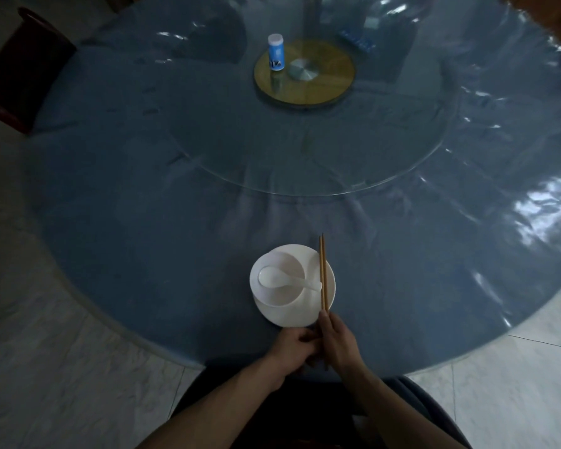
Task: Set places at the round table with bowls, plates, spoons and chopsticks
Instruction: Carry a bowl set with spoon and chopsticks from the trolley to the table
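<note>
The chopsticks lie as a pair across the right side of the white plate, their long axis running from the lower centre of the frame up toward the table's middle. The right hand pinches their near ends. The left hand sits curled just beside it, touching the near ends, though its grip is unclear. On the plate stands a bowl with a spoon inside. The table carries a small bottle at upper centre.

A round bench under a shiny blue cover is carrying a glass turntable at its middle. A white plate is sitting near its front edge.
</note>
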`<state>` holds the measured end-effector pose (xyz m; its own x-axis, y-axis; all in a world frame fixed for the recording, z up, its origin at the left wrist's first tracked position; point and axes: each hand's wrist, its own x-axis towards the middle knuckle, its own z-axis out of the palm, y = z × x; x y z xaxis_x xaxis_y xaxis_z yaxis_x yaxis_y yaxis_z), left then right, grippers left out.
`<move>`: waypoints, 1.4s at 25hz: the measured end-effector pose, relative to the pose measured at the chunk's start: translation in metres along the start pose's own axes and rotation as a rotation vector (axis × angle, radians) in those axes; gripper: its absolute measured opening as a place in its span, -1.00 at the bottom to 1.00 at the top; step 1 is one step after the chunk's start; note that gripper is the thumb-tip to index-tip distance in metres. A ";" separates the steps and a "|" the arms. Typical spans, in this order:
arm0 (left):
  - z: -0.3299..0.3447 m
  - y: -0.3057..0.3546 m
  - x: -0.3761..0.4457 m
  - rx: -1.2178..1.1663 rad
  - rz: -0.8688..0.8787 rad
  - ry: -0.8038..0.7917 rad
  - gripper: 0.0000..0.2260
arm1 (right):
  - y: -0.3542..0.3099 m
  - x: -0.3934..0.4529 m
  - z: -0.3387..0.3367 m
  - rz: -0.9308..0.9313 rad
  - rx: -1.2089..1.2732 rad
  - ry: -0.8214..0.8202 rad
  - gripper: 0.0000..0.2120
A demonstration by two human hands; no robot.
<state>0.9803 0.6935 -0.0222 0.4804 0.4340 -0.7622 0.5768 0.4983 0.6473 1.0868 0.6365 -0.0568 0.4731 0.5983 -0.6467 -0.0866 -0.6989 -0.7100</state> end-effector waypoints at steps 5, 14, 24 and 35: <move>0.001 0.000 0.000 -0.017 0.022 0.021 -0.82 | -0.001 -0.004 0.001 -0.001 -0.096 -0.015 -0.64; -0.005 -0.012 0.014 0.071 0.073 0.220 -0.96 | 0.004 -0.006 -0.008 0.027 -0.215 -0.004 -0.87; -0.005 -0.018 0.022 0.115 0.095 0.259 -0.95 | 0.004 -0.009 -0.009 0.011 -0.019 0.117 -0.92; -0.008 -0.019 0.015 0.248 0.155 0.381 -0.88 | -0.004 -0.016 -0.032 -0.233 -0.385 0.105 -0.92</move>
<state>0.9711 0.6965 -0.0465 0.3239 0.7563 -0.5684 0.6799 0.2317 0.6957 1.1078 0.6168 -0.0350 0.5293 0.7276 -0.4365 0.3550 -0.6571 -0.6650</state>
